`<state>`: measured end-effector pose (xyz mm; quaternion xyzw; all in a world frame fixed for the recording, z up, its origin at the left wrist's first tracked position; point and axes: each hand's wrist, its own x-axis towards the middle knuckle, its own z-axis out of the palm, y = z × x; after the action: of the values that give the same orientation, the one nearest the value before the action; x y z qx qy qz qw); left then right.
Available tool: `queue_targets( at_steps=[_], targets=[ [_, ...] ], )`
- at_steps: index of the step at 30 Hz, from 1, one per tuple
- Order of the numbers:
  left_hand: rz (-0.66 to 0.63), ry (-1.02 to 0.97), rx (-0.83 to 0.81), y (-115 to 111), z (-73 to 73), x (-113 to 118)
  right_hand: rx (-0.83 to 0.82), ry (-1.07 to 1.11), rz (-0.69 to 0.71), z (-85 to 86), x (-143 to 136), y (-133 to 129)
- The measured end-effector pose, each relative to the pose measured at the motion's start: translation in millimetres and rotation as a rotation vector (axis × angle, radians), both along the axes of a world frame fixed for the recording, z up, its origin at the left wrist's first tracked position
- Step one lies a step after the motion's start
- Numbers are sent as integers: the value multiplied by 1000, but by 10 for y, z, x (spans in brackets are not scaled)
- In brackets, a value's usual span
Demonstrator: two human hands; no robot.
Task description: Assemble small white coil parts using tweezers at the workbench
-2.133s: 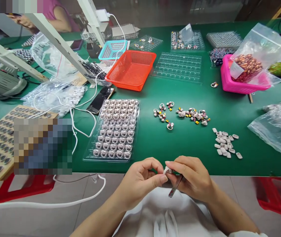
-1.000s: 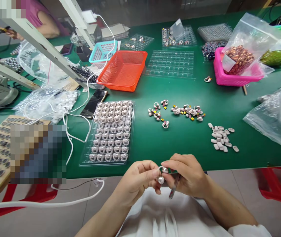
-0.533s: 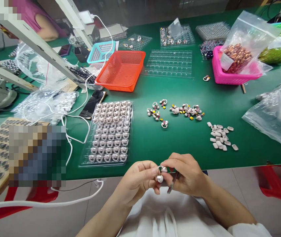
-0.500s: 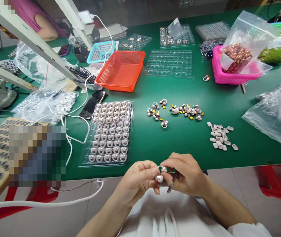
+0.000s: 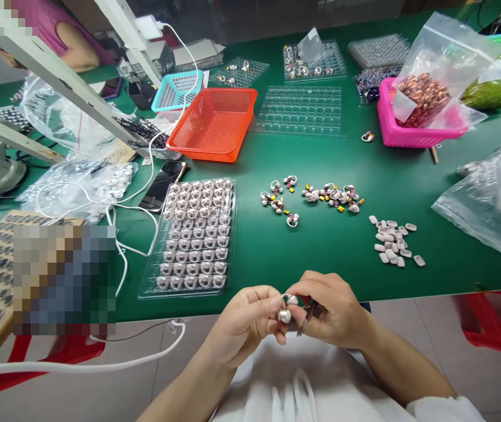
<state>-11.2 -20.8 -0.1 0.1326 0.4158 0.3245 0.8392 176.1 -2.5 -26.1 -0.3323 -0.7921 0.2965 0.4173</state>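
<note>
Both of my hands meet just in front of the green table's near edge. My left hand point(image 5: 245, 319) pinches a small white earbud-like piece point(image 5: 284, 315) between thumb and fingers. My right hand point(image 5: 336, 309) touches the top of the same piece with its fingertips and also holds metal tweezers point(image 5: 307, 316) that point down and left. On the table beyond lie a clear tray filled with white pieces point(image 5: 195, 234), a scatter of small wired parts point(image 5: 316, 196) and a pile of small white caps point(image 5: 393, 243).
An orange basket point(image 5: 212, 123), a teal basket point(image 5: 175, 91), empty clear trays point(image 5: 300, 108), a pink basket with bagged copper parts point(image 5: 421, 111), plastic bags point(image 5: 491, 202), a phone point(image 5: 162, 184) and white cables point(image 5: 122, 240) crowd the table. Another person's arm point(image 5: 72, 53) shows far left.
The white piece has turned in my fingers so its round end hangs down. The tweezers in my right hand have tilted slightly. The view has shifted a little.
</note>
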Motion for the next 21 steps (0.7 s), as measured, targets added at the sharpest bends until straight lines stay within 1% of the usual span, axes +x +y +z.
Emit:
queue_targets(
  at_steps=[5, 9, 13, 17, 21],
  targets=[
    [15, 63, 61, 4, 10, 17, 16, -21, -4, 8, 18, -14],
    [11, 109, 65, 15, -13, 7, 55, -12, 7, -2, 45, -24],
    [15, 144, 65, 30, -43, 24, 74, 45, 26, -37, 57, -31],
    [39, 133, 62, 42, -28, 77, 34, 109, -12, -65, 51, -48],
    [68, 177, 74, 35, -16, 111, 40, 153, -27, -80, 54, -59]
  ],
)
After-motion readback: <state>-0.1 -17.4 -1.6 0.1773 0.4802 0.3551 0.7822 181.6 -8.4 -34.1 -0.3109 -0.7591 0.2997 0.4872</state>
